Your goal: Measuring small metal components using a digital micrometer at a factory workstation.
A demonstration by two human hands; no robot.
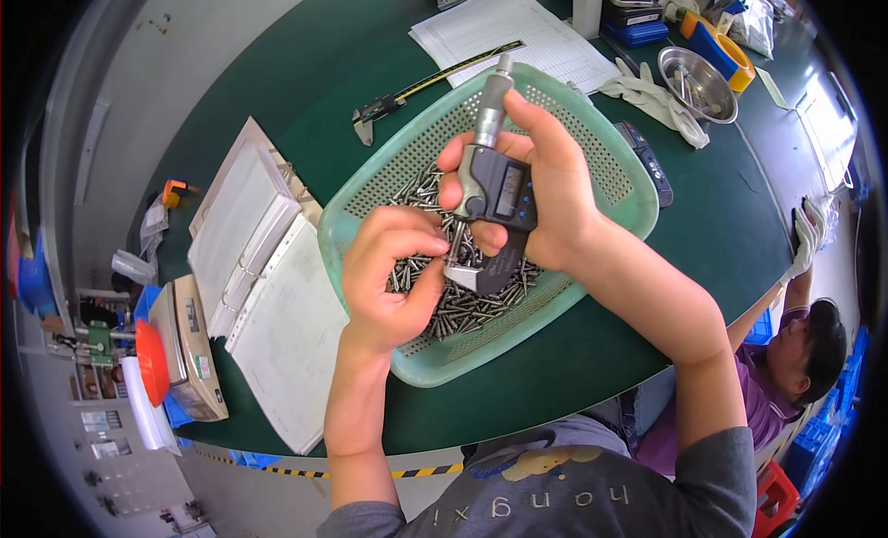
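My right hand (560,182) is wrapped round a digital micrometer (476,186), tilted with its thimble toward the far side and its display facing up. My left hand (390,274) is closed in a pinch at the micrometer's measuring gap. Between its thumb and forefinger is a small metal pin (450,258), mostly hidden by the fingertips. Beneath both hands a pale green perforated plastic basket (356,191) stands on the table. A heap of small metal pins (462,307) lies in it, partly covered by my hands and the micrometer.
An open ring binder (287,325) lies left of the basket, and beyond it a weighing scale (192,353). Behind the basket are a caliper (398,100) and printed sheets (509,29). White gloves (657,103) and a metal bowl (698,85) sit far right. A co-worker (768,381) is at right.
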